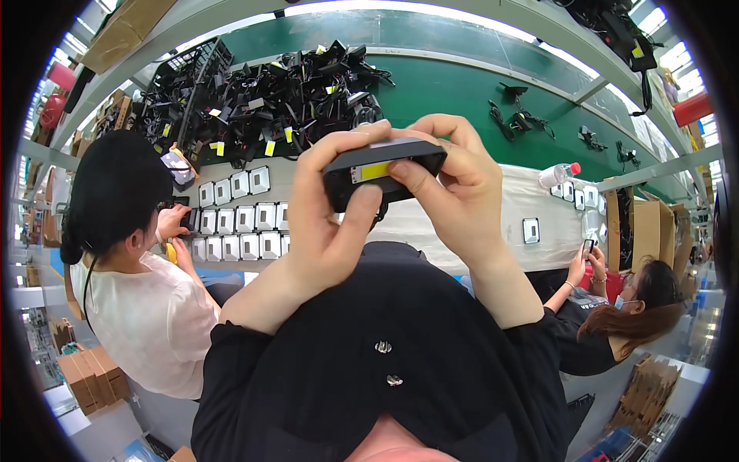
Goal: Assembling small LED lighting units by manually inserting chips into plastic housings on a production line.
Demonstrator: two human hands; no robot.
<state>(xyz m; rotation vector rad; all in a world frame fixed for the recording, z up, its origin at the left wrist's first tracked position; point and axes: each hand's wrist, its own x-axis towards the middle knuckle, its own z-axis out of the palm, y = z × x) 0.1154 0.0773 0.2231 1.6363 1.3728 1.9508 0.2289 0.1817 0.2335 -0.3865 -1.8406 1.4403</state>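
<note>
Work seems partway: left hand (312, 231) and right hand (466, 185) grasp one black lamp (370, 172), rowed square lamps (245, 217) at nine o'clock may be done, the cabled heap (289, 100) at eleven probably left.

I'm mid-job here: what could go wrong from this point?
The thumb of the right hand lies over one end of the yellow strip, so it might smudge or press it. The black housing is raised between that hand and the left hand, so a loosened grip could drop it. The red-capped bottle stands near square units; a knock might tip it onto them.
</note>
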